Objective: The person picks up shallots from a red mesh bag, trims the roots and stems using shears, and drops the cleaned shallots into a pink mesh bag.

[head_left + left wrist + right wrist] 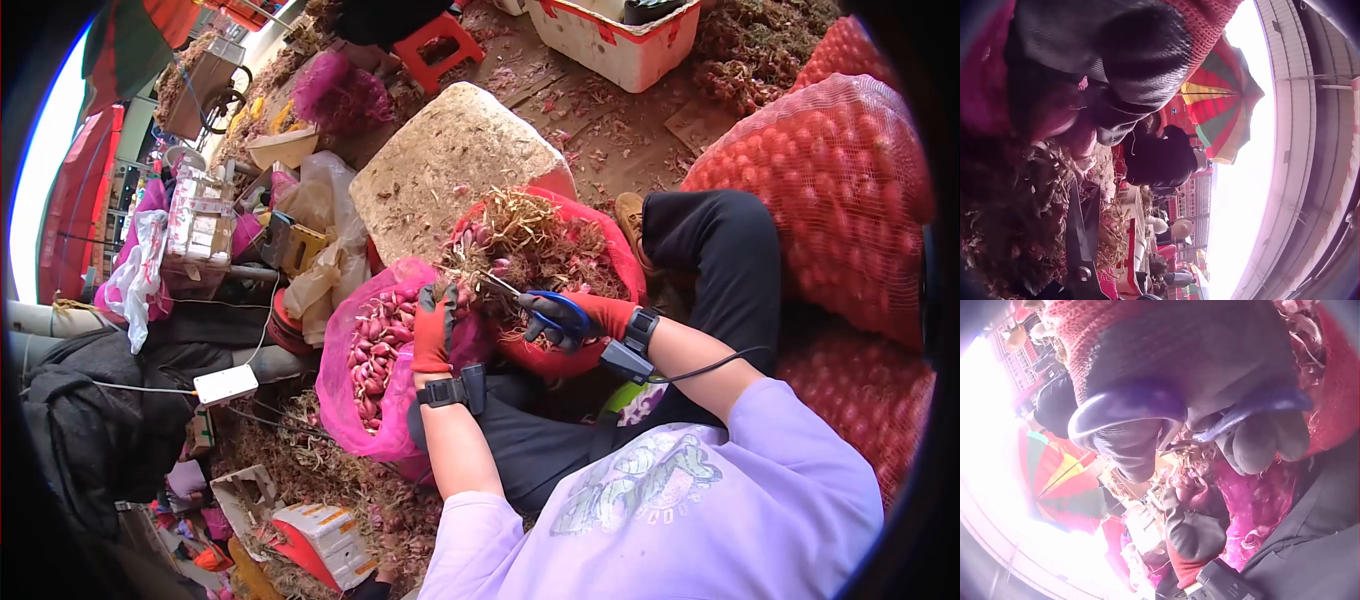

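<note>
My left hand (434, 332), in a red glove with dark coated fingers, holds a small bunch of shallots (1054, 122) by its curled fingers. Blue-handled scissors (558, 313) are in my gloved right hand (590, 316), with fingers through the loops (1129, 406). Their blades (1082, 228) stand parted and point toward the shallots. Below the right hand, a red mesh bag (632, 270) holds shallots with dry stalks and roots (545, 235). Under the left hand, a pink mesh bag (332, 395) contains loose trimmed shallots (372, 360).
A dirt-covered white foam box (450, 150) stands just beyond the bags. Large filled red mesh sacks (820, 180) are piled at the right. A white wired box (226, 385) and dark cloth (90, 420) lie at the left. Dry trimmings (300, 440) litter the ground.
</note>
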